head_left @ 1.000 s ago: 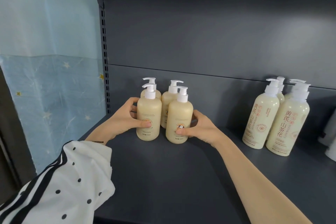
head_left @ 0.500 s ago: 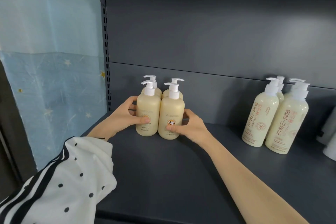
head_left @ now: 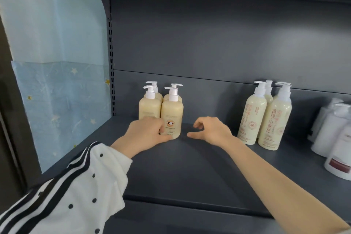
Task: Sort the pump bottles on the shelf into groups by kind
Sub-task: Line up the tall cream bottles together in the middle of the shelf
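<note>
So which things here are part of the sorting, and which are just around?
Job: short yellow bottles, tall cream bottles, white bottles, left hand, right hand.
Around: blue sheet, shelf.

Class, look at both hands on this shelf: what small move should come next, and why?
Probably draw the left hand back from the short yellow bottles. The four stand tight together, the right hand is open and apart from them, and the tall bottles already form their own group.
</note>
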`<state>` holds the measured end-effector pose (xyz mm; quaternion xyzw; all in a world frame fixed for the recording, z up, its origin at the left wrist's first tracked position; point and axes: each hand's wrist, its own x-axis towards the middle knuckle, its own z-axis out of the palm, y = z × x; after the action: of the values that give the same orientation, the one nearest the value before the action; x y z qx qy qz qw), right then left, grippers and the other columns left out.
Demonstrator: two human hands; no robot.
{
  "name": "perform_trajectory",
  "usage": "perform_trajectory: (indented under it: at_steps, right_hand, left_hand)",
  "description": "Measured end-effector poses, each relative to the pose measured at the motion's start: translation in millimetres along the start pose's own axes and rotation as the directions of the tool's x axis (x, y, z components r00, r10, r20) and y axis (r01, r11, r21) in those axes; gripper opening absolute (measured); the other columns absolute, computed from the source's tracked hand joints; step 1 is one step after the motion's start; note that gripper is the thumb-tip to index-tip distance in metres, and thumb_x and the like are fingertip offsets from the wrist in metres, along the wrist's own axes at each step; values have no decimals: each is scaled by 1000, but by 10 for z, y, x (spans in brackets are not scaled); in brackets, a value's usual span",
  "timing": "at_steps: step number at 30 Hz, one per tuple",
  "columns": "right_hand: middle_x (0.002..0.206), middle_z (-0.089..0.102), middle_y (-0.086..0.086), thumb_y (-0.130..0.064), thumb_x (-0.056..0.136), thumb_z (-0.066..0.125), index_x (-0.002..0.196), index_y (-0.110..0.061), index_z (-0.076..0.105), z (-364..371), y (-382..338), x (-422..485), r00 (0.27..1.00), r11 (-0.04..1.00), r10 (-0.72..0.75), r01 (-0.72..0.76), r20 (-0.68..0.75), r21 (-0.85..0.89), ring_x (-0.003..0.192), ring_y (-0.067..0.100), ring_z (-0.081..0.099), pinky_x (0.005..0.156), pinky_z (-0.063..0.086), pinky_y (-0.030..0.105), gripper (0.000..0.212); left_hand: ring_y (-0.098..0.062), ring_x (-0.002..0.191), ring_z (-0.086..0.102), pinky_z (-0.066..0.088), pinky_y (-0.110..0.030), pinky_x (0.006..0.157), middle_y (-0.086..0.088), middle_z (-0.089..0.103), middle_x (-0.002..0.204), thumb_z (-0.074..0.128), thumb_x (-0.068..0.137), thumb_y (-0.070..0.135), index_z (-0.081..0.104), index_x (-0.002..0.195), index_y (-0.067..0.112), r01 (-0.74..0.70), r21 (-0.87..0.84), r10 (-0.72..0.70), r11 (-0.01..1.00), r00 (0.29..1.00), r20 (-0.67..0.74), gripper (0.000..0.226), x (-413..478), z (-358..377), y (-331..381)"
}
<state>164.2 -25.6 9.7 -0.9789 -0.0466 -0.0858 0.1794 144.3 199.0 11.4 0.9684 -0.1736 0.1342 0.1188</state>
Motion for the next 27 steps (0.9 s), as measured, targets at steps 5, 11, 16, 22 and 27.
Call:
perform_trajectory:
  at_steps: [5,11,16,22,27]
  right_hand:
    - [118,59,-7,-61,77,67,118,-29,57,-190,392,-329,998,989,-6,-2,-54,-151,104,15,59,85,53,38,53]
    - [113,57,-9,-52,81,67,116,-27,56,-500,946,-628,965,989,121,-138,-234,-55,97,15,58,73,50,34,44]
    - [108,57,-9,-50,81,68,108,-26,55,-666,1418,-707,868,966,253,-247,-427,70,86,16,61,71,55,37,39]
    - [119,45,0,-42,75,77,120,-17,42,-688,1866,-574,781,914,394,-277,-484,297,96,20,57,74,55,43,63]
    - [123,55,1,-41,74,79,128,-18,39,-585,2131,-446,831,795,447,-199,-331,573,109,20,59,88,55,44,71]
  left_hand:
    - [-16,101,56,39,-30,68,7,57,112,52,85,60,51,122,27,-189,182,204,965,977,-65,49,-1,169,587]
    - [-17,105,54,34,-30,68,5,56,115,50,86,60,48,127,30,-253,221,291,942,943,-161,51,165,322,1158]
    - [-16,103,54,39,-29,73,5,56,115,50,86,60,48,126,28,-224,145,247,964,955,-166,51,364,508,1560]
    - [-16,114,52,43,-31,77,4,50,129,55,85,57,39,134,25,-116,-131,103,985,989,-104,61,750,770,1979]
    - [-20,125,47,47,-39,93,-1,42,141,68,83,38,22,145,22,-9,-509,-4,861,1000,-23,79,1085,1015,2241]
